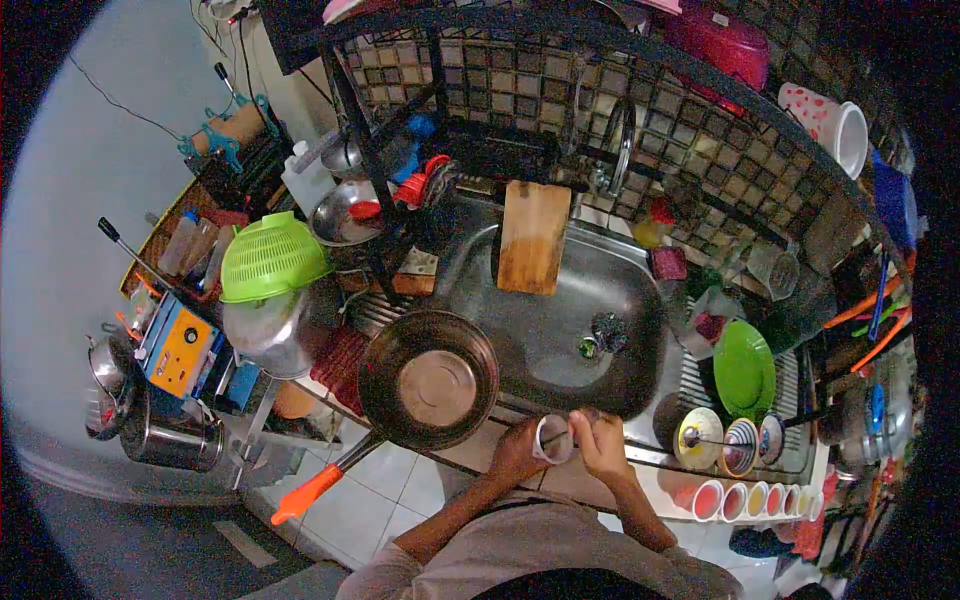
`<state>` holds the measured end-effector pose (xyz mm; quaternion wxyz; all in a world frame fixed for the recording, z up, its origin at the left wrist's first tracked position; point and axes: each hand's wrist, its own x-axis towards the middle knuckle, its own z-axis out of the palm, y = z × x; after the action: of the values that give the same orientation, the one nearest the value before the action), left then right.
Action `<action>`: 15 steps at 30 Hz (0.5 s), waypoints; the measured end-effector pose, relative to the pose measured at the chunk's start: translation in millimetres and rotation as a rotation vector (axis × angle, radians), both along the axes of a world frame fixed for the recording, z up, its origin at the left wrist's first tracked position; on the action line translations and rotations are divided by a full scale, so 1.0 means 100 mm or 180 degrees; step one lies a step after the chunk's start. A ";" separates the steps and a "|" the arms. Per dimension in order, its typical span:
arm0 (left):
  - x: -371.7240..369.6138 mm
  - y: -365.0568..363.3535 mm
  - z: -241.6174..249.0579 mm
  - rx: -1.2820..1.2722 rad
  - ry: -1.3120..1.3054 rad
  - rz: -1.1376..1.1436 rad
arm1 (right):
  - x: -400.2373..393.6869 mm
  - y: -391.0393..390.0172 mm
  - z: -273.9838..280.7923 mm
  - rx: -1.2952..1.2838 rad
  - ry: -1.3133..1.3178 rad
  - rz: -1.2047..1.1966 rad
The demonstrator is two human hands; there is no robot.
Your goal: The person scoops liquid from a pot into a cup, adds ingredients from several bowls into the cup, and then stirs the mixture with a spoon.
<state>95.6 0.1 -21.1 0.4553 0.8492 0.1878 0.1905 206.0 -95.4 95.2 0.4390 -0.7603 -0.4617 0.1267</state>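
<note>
My left hand (517, 452) is wrapped round a small white-rimmed cup (553, 440), in front of the sink's near edge. My right hand (600, 440) is closed at the cup's right side, its fingers around something thin that reaches into the cup; I cannot make out what it is. Left of my hands, a dark frying pan (428, 380) with an orange handle (305, 494) rests at the counter edge. Beyond them is the steel sink (590, 300), with a wooden board (534, 238) leaning at its back and a scouring pad (609, 331) near the drain.
On the right edge stands a row of small cups (733, 501), below several bowls (698, 438) and a green plate (744, 369). A green colander (273, 257) sits on a metal pot (275, 330) at left. A black rack (560, 22) arches over the sink.
</note>
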 end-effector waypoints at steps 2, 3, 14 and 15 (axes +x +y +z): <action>0.01 -0.01 0.06 0.0029 -0.0022 0.0018 | 0.01 -0.01 -0.02 -0.0102 0.0356 -0.0063; 0.02 0.00 0.08 -0.0024 0.0040 0.0011 | 0.03 -0.01 -0.10 -0.0047 -0.0046 -0.0037; 0.04 0.00 0.02 0.0234 0.0286 -0.0206 | 0.06 -0.03 -0.12 -0.0464 -0.0049 -0.0177; 0.05 0.00 -0.01 0.0099 0.0244 -0.0158 | 0.05 -0.03 -0.15 -0.0237 -0.0173 -0.0151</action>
<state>100.7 0.2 -21.7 0.4392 0.8672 0.1810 0.1493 211.2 -98.0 80.3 0.4006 -0.7900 -0.4503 0.1126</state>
